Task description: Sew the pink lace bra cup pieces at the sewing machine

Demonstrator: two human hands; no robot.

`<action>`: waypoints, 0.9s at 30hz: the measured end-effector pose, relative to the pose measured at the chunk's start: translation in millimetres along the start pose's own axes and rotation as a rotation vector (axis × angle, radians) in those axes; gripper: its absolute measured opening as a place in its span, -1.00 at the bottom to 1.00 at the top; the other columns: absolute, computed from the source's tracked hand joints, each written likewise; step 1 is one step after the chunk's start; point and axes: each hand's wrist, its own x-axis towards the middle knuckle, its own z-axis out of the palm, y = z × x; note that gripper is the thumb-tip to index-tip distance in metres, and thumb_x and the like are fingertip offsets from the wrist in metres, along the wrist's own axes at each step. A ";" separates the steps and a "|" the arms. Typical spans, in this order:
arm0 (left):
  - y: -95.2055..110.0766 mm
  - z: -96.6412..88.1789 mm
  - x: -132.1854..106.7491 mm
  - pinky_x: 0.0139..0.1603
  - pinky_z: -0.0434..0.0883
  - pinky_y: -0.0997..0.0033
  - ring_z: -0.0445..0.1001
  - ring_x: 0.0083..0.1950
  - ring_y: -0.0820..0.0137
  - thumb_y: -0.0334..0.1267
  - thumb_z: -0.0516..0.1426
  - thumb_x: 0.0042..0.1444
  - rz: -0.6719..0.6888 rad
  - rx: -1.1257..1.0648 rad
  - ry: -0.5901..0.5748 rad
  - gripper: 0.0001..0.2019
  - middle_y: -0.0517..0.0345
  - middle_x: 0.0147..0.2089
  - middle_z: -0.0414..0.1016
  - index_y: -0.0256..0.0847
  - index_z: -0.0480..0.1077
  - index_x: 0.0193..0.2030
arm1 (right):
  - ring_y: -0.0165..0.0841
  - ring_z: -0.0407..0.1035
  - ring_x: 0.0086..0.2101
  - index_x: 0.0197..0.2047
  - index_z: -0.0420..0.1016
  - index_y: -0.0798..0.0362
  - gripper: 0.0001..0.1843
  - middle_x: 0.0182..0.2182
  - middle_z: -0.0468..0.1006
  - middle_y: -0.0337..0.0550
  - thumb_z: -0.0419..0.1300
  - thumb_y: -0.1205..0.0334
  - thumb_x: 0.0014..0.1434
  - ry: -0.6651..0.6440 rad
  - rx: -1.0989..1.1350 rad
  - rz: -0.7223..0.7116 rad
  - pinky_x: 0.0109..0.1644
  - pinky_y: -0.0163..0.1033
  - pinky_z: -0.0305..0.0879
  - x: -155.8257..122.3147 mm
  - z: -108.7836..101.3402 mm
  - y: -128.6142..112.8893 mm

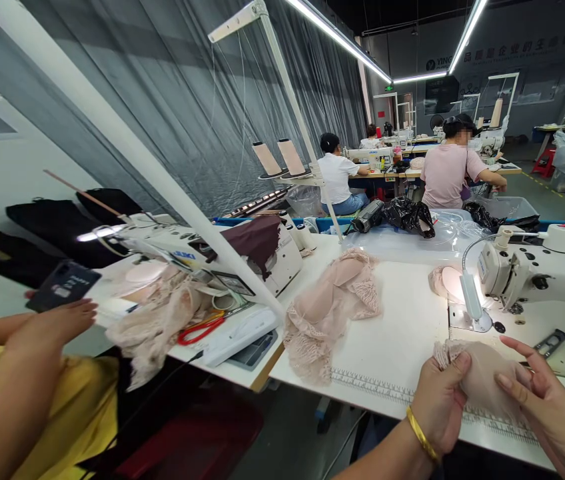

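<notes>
A beige lace fabric piece [482,373] is held between both my hands at the near edge of the white sewing table [402,340]. My left hand [440,400], with a gold bangle at the wrist, pinches the lace edge of the piece. My right hand [542,393] cups its other side, fingers curled against it and the forefinger stretched out. A pile of the same beige lace pieces [327,310] lies on the table to the left. The white sewing machine [527,270] with its lit lamp stands just beyond my hands.
At the left a person in a yellow sleeve [37,393] holds a dark phone [62,285] by another sewing machine [212,257] with red scissors [201,329] and more lace. Two people sit sewing farther back. Black bags [407,215] and clear plastic lie behind the table.
</notes>
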 end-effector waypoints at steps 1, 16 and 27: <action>-0.2 -0.8 0.5 0.24 0.47 0.10 0.62 0.13 0.00 -0.04 0.58 -0.09 -0.005 -0.005 0.004 -0.39 -0.24 0.06 0.69 -0.33 0.67 0.06 | 0.01 0.60 -0.09 0.49 0.23 -0.15 0.11 -0.10 0.71 0.02 0.53 -0.33 0.02 -0.001 -0.003 -0.005 0.00 0.06 0.58 0.3 -0.3 0.4; 11.1 4.0 25.6 0.02 0.55 0.26 0.58 -0.02 0.17 -0.15 0.62 -0.28 -0.167 -0.067 0.120 -0.43 -0.08 -0.06 0.68 -0.32 0.66 -0.10 | -0.08 0.57 -0.10 0.44 0.30 -0.17 0.04 -0.08 0.69 -0.06 0.56 -0.29 0.01 -0.046 0.024 0.073 0.04 0.02 0.52 4.9 -1.5 -2.8; 27.1 -1.4 43.5 -0.16 0.60 0.33 0.62 -0.20 0.27 -0.20 0.53 -0.02 -0.124 -0.079 0.258 -0.65 0.01 -0.19 0.66 -0.28 0.58 -0.17 | -0.18 0.49 -0.26 0.40 0.39 -0.15 -0.06 -0.28 0.61 -0.15 0.49 -0.35 0.08 -0.088 -0.084 0.036 -0.14 -0.04 0.52 12.9 -9.1 8.6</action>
